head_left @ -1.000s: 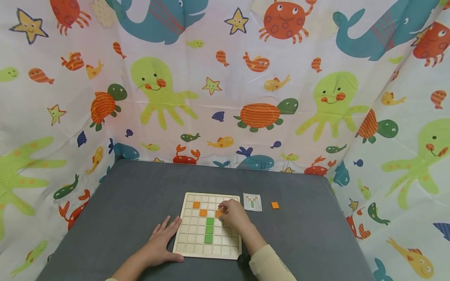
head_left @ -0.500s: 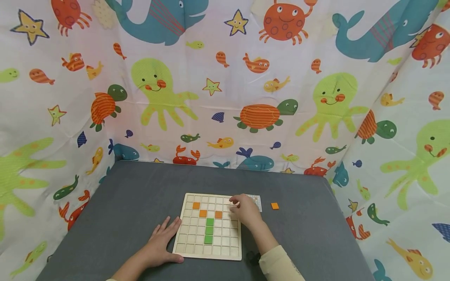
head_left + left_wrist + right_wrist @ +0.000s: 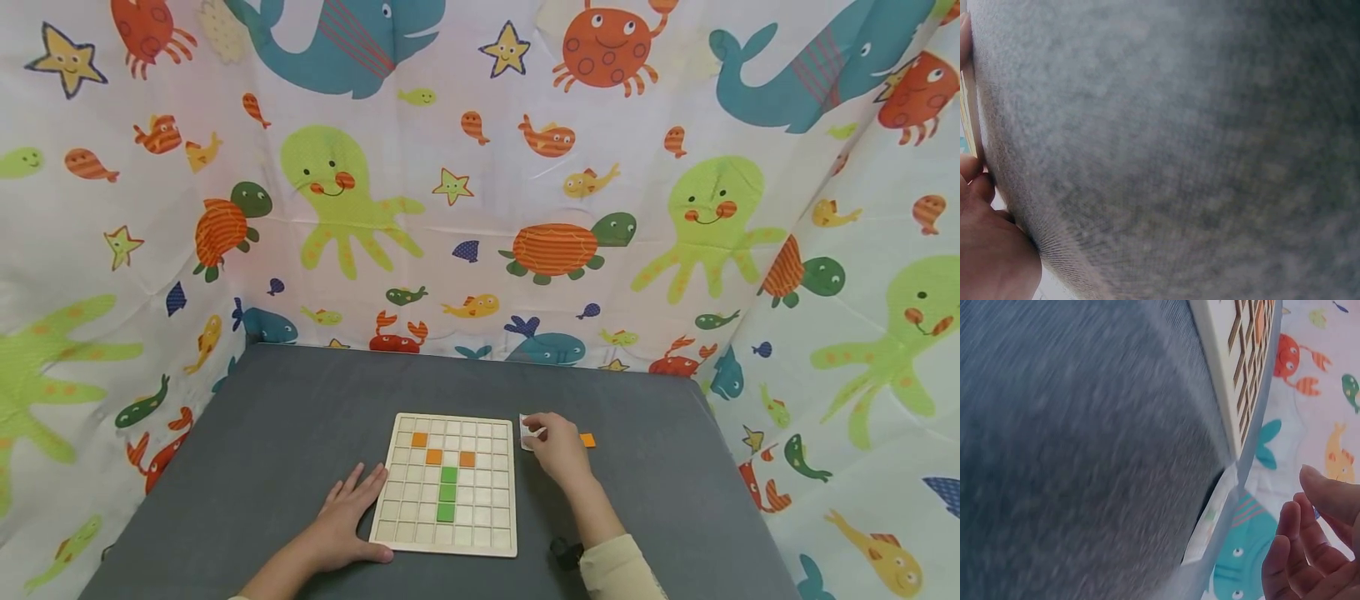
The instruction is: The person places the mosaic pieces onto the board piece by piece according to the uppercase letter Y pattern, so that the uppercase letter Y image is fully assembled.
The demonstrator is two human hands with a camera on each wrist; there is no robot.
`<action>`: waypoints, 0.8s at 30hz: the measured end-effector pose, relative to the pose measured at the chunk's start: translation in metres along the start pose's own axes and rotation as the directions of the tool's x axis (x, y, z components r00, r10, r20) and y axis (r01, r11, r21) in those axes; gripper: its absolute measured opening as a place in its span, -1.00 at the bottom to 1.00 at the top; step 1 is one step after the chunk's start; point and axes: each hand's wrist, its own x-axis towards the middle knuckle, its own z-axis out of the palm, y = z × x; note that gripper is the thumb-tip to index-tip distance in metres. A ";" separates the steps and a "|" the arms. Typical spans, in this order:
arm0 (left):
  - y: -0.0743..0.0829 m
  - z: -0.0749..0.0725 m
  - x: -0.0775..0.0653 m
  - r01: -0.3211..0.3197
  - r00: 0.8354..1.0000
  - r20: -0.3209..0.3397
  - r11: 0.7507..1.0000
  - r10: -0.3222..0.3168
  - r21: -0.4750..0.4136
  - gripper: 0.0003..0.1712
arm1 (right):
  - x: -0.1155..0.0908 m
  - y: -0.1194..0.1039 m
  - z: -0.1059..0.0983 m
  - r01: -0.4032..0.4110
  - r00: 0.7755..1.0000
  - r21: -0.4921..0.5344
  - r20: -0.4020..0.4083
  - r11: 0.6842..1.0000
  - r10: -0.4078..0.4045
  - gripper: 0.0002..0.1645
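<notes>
A wooden grid board (image 3: 491, 517) lies on the table, with 3 orange tiles (image 3: 419, 439) and 3 green tiles (image 3: 447, 492) set in its squares. My left hand (image 3: 341, 521) rests against the board's left edge, fingers spread and thumb at the front corner. To the right of the board, my right hand (image 3: 562, 452) is above the small pattern card (image 3: 526, 433) and covers much of it. In the right wrist view its fingers (image 3: 1290, 519) are loosely bent, thumb apart, with nothing between them. One loose orange tile (image 3: 590, 440) shows partly just beyond that hand.
The grey tabletop (image 3: 322, 400) stretches round the board on every side. A curtain (image 3: 480, 192) printed with sea animals encloses the table's back and sides. Something small and black (image 3: 566, 553) sits at the right wrist.
My right hand has left the orange tile in the board's upper right and moved right, over the card, towards the loose tile. The left hand stays put.
</notes>
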 end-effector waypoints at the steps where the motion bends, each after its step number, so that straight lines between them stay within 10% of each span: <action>1: 0.000 0.000 0.000 0.000 1.000 0.002 1.000 0.000 -0.001 0.51 | 0.000 0.003 -0.001 -0.005 1.000 0.006 -0.007 1.000 0.005 -0.69; 24: 0.001 -0.001 -0.001 -0.006 1.000 0.000 1.000 0.006 0.000 0.50 | 0.002 0.068 -0.034 -0.090 0.993 0.020 -0.078 0.996 0.091 -0.52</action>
